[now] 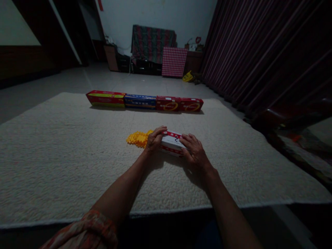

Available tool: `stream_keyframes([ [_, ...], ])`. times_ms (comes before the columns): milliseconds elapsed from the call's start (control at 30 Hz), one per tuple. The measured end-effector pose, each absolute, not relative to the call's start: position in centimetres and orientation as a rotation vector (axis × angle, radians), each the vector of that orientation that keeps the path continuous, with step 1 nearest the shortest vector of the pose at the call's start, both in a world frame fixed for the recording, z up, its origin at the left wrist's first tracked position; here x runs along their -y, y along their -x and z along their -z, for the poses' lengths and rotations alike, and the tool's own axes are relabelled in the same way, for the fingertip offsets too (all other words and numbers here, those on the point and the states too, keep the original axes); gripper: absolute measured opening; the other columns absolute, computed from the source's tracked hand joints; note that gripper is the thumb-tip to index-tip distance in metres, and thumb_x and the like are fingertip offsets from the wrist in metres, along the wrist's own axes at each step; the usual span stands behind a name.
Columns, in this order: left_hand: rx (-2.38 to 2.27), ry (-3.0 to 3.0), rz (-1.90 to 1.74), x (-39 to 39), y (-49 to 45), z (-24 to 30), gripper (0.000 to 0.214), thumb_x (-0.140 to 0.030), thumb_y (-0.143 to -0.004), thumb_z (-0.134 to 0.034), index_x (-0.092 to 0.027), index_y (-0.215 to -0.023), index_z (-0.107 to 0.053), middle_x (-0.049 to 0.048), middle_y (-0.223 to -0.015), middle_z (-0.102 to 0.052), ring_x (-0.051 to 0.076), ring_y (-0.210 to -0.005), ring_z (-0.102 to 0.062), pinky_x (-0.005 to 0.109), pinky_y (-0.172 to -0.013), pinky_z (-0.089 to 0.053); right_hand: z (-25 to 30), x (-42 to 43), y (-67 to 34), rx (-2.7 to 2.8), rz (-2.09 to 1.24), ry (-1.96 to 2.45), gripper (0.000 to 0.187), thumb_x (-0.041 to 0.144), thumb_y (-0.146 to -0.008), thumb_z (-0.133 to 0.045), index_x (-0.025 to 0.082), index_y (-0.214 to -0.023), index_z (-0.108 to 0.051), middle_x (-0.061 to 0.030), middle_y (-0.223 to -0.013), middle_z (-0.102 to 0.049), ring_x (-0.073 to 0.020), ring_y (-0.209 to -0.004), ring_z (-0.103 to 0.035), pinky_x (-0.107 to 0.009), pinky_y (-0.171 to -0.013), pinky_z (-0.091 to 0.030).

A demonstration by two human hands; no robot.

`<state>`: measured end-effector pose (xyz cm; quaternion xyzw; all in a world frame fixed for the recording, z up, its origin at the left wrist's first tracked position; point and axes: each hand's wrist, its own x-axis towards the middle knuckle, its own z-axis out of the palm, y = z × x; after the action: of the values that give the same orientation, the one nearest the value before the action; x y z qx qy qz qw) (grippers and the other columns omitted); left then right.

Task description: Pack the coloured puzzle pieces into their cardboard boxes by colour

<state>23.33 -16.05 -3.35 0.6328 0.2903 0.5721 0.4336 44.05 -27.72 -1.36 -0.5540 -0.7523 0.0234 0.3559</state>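
Observation:
A small white and red carton (171, 141) lies on the quilted cream cover, gripped at both ends. My left hand (155, 139) wraps its left end, with the fingers over the top edge. Around the right end closes my right hand (194, 149), fingers on top and thumb along the near side. A dark squiggle marks the top of the carton. Just left of my left hand is a flat heap of yellow lacy-looking pieces (138, 139), partly hidden by that hand; what they are is unclear.
Beyond my hands, a row of long boxes spans the quilted cover (77, 148): a red and yellow box (107, 99), a blue box (140, 102) and two red boxes (178, 104). Farther back stand a cloth-draped object (153, 41) and a checked cloth (174, 62). Purple curtains (243, 52) hang at right.

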Motion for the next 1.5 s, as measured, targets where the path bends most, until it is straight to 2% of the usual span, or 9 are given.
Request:
stream_keyframes([
  [167,-0.705,-1.575,-1.425,16.0,-23.4,3.5,0.029,-0.019,-0.077,-0.056,-0.023,-0.093,-0.08,0.0074,-0.12,-0.076,0.028,-0.125,-0.064,0.048,-0.115,-0.044,1.2,28.2,-44.1,2.001,-0.107,1.498,0.048,0.043,-0.096,-0.053,0.028,-0.141,-0.062,-0.0104,-0.161,-0.046,-0.0432,-0.15,-0.031,-0.071,-0.115,-0.029],
  [300,-0.72,-1.591,-1.42,16.0,-23.4,3.5,0.03,-0.019,-0.076,-0.056,-0.023,-0.093,-0.08,0.008,-0.12,-0.076,0.028,-0.124,-0.064,0.049,-0.115,-0.044,0.9,28.3,-44.1,2.003,-0.122,1.511,0.046,0.041,-0.095,-0.056,0.031,-0.139,-0.064,-0.0097,-0.159,-0.048,-0.0447,-0.15,-0.03,-0.073,-0.113,-0.029],
  [533,-0.729,-1.574,-1.437,16.0,-23.6,3.5,0.024,-0.023,-0.077,-0.057,-0.022,-0.087,-0.079,0.0087,-0.115,-0.077,0.029,-0.121,-0.066,0.05,-0.114,-0.045,0.7,27.2,-43.8,1.961,-0.109,1.415,0.042,0.032,-0.083,-0.069,0.025,-0.124,-0.07,-0.0129,-0.155,-0.05,-0.0385,-0.146,-0.038,-0.066,-0.119,-0.03],
  [733,-0.741,-1.589,-1.432,16.3,-23.4,3.4,0.024,-0.028,-0.081,-0.059,-0.023,-0.09,-0.08,0.0093,-0.118,-0.077,0.03,-0.123,-0.065,0.05,-0.114,-0.046,-0.1,27.4,-44.6,1.979,-0.171,1.529,0.056,0.019,-0.073,-0.07,0.023,-0.128,-0.064,-0.0175,-0.156,-0.046,-0.038,-0.148,-0.035,-0.064,-0.116,-0.035],
  [867,-0.753,-1.599,-1.433,16.5,-23.5,3.2,0.023,-0.03,-0.081,-0.06,-0.023,-0.087,-0.08,0.0092,-0.115,-0.077,0.03,-0.121,-0.066,0.05,-0.113,-0.046,-0.4,27.9,-45.1,1.965,-0.284,1.537,0.06,0.015,-0.073,-0.068,0.024,-0.131,-0.061,-0.0159,-0.154,-0.047,-0.0331,-0.145,-0.041,-0.054,-0.117,-0.039],
  [967,-0.776,-1.586,-1.425,16.5,-23.5,3.2,0.024,-0.033,-0.084,-0.061,-0.022,-0.093,-0.08,0.0099,-0.119,-0.076,0.031,-0.124,-0.064,0.049,-0.114,-0.045,-0.3,28.1,-45.2,1.942,-0.36,1.507,0.06,0.013,-0.072,-0.067,0.026,-0.131,-0.061,-0.0134,-0.152,-0.047,-0.03,-0.143,-0.045,-0.05,-0.116,-0.042],
  [1133,-0.837,-1.585,-1.49,16.4,-22.9,3.1,0.037,-0.045,-0.09,-0.06,-0.021,-0.114,-0.076,0.0112,-0.131,-0.071,0.03,-0.129,-0.061,0.044,-0.114,-0.045,-0.4,27.9,-46.4,1.864,-0.393,1.489,0.057,0.013,-0.071,-0.068,0.024,-0.126,-0.063,-0.0131,-0.146,-0.05,-0.0286,-0.139,-0.049,-0.047,-0.115,-0.043],
  [1300,-0.974,-1.588,-1.546,16.4,-22.7,2.9,0.039,-0.045,-0.092,-0.058,-0.019,-0.116,-0.073,0.0113,-0.127,-0.073,0.028,-0.124,-0.064,0.042,-0.11,-0.048,-0.7,26.5,-52.2,1.58,-0.118,1.617,0.054,0.022,-0.067,-0.07,0.022,-0.121,-0.066,-0.0127,-0.134,-0.057,-0.0306,-0.132,-0.053,-0.05,-0.115,-0.041],
  [1500,-0.993,-1.744,-1.456,15.9,-23.2,4.0,0.035,-0.042,-0.089,-0.058,-0.018,-0.109,-0.074,0.0116,-0.115,-0.076,0.027,-0.108,-0.071,0.039,-0.093,-0.056,-0.1,25.6,-61.9,1.198,0.275,1.995,0.049,0.03,-0.069,-0.065,0.02,-0.117,-0.066,-0.0148,-0.122,-0.058,-0.0332,-0.121,-0.054,-0.05,-0.11,-0.045],
])
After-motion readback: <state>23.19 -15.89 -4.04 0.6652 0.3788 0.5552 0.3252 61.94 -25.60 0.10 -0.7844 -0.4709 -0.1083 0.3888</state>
